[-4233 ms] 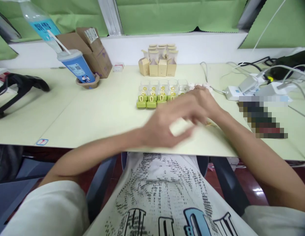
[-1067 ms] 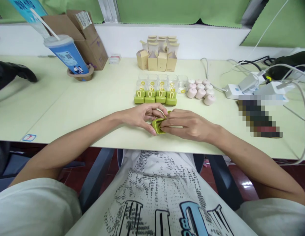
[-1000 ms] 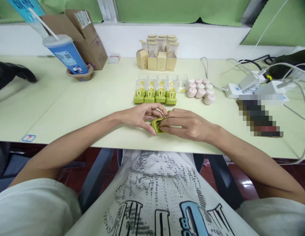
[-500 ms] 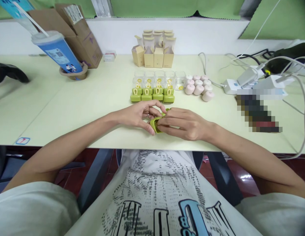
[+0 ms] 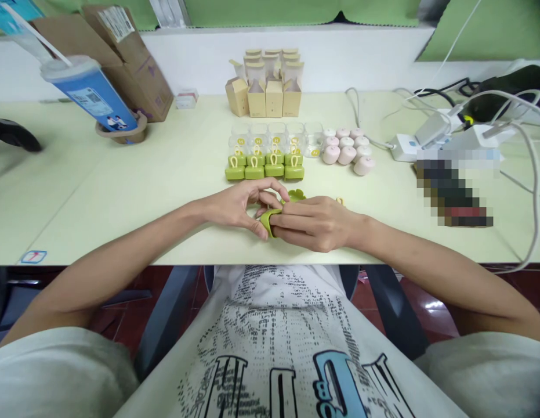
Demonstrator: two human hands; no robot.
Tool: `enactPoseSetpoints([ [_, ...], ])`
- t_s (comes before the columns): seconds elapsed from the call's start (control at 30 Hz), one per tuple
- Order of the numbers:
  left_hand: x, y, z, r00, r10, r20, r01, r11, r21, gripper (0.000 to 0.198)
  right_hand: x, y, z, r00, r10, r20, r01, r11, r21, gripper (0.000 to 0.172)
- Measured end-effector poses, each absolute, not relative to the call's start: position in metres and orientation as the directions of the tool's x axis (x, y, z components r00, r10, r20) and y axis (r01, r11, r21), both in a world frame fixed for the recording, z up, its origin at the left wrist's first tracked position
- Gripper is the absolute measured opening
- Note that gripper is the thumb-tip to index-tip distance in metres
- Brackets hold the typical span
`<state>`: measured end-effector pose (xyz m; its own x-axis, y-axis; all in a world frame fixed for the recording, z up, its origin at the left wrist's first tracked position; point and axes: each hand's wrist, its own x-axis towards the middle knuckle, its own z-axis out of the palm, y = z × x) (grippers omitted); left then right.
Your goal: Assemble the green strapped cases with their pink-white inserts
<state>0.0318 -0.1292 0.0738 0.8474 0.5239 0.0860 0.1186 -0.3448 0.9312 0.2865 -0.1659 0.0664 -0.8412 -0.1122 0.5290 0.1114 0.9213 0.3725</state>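
The left hand point(image 5: 239, 203) is half open and curved, thumb and fingers set around the wall of a hollow green container point(image 5: 265, 222), which it steadies just above or on the tabletop point(image 5: 122, 191) near the front edge. The container lies tilted, mouth toward the right hand point(image 5: 319, 225). The right hand is bent, with its fingertips inserted in the mouth; they conceal the interior, so whether they grip anything inside cannot be told. A green scalloped part point(image 5: 296, 195) lies just behind the container, partly covered by the hands. A small yellow loop point(image 5: 340, 201) shows beyond the right hand.

Behind the hands, green containers with yellow loops on top point(image 5: 254, 172) stand in two rows; their contents are not visible. Clear cups point(image 5: 314, 142) stand directly behind and extend further right. Yellow round marks show through several cups; whether these are loose pieces or printing cannot be told. To the right of the cups, pale pink and white pots point(image 5: 347, 155) form a close group.

Small tan cartons point(image 5: 274, 104) stand near the wall, top flaps raised. At left, a lidded blue drink cup point(image 5: 100, 96) with a straw leans in a brown molded holder point(image 5: 133, 136), beside an open cardboard box point(image 5: 148, 78).
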Motion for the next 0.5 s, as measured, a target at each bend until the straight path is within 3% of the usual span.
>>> enactPoseSetpoints([
  [0.1,0.031,-0.127,0.076,0.828,0.536,0.165,0.062,-0.38,0.923,0.074,0.293,-0.163,0.069,-0.813,-0.085,0.577,0.118,0.945,0.304,0.017],
  [0.17,0.03,-0.124,0.078,0.805,0.547,0.23,0.023,-0.416,0.909,0.074,0.295,-0.162,0.072,-0.741,-0.006,0.671,0.165,0.968,0.191,0.02],
  [0.27,0.029,-0.121,0.078,0.744,0.584,0.324,-0.006,-0.479,0.878,0.073,0.293,-0.165,0.076,-0.511,0.301,0.805,0.302,0.94,-0.159,0.018],
  [0.33,0.029,-0.121,0.077,0.693,0.613,0.38,-0.003,-0.525,0.851,0.07,0.288,-0.165,0.077,-0.39,0.554,0.735,0.297,0.832,-0.469,0.021],
  [0.4,0.03,-0.123,0.075,0.663,0.618,0.422,0.002,-0.566,0.825,0.065,0.283,-0.163,0.076,-0.416,0.723,0.552,0.197,0.664,-0.721,0.04],
  [0.5,0.032,-0.126,0.074,0.669,0.593,0.447,0.003,-0.604,0.797,0.059,0.281,-0.157,0.075,-0.531,0.778,0.337,0.046,0.423,-0.905,0.055],
])
